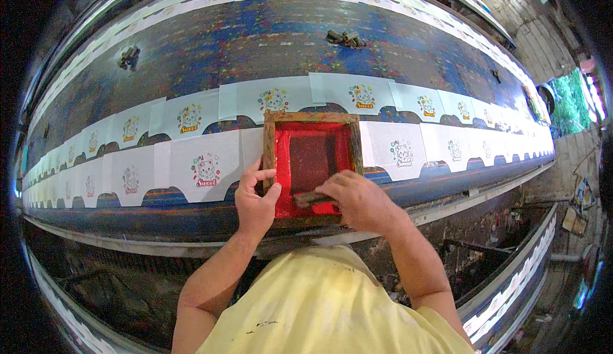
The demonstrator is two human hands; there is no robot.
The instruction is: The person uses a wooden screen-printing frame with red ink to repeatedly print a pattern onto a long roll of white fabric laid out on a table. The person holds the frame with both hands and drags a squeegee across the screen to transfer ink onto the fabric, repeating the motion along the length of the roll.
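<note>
A wooden-framed printing screen (313,117) lies on the near row of white fabric pieces, red ink (282,156) coating its inside around a darker middle. My left hand (257,204) grips the left side of the frame, thumb inside the rim and fingers along the wood. In my right hand (364,204) is a dark squeegee (311,199), low inside the screen near its front edge. To the left lies a white piece (223,153) with a red and green cartoon print, and another printed piece (393,149) is to the right. The fabric under the screen is hidden.
The long table (255,34) has a dark, paint-spattered top. Behind the near row runs a row of pale blue printed pieces (265,95). Small heaps of dark sticks (345,39) sit farther back. A metal rail (153,246) edges the table, and another table (517,277) stands at lower right.
</note>
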